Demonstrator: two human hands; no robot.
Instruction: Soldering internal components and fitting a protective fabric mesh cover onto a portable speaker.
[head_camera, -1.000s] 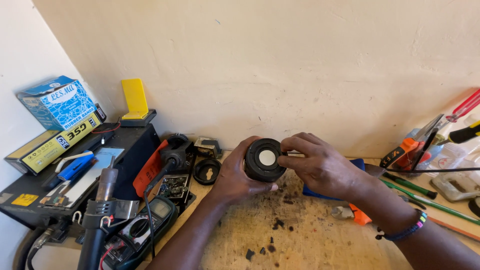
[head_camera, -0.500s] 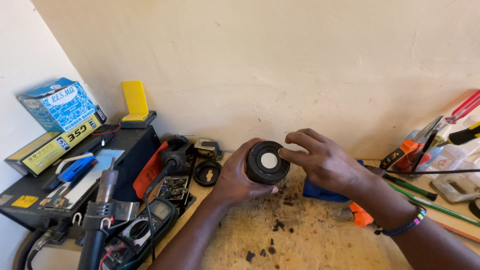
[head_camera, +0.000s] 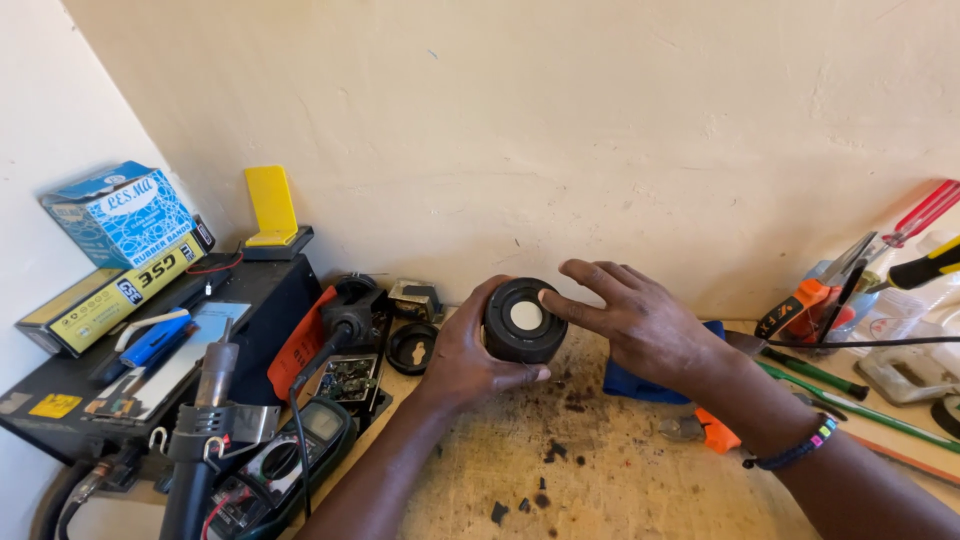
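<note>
Black round speaker (head_camera: 524, 322) cradled in left hand (head_camera: 462, 352), right hand (head_camera: 640, 322) fingers touching its rim

The left hand (head_camera: 470, 350) wraps the black cylinder (head_camera: 524, 322), hiding its lower and near side; what its palm touches cannot be told. The right hand (head_camera: 640, 320) covers part of a blue cloth (head_camera: 632, 384) and the cylinder's right edge. Both forearms run off the bottom edge. The screwdrivers (head_camera: 925, 240) and a grey tool (head_camera: 915, 372) are cut by the right edge. The hot-air gun (head_camera: 205, 420) and multimeter (head_camera: 285, 465) run off the bottom. Parts on the small circuit board (head_camera: 345, 380) are too small to tell.
</note>
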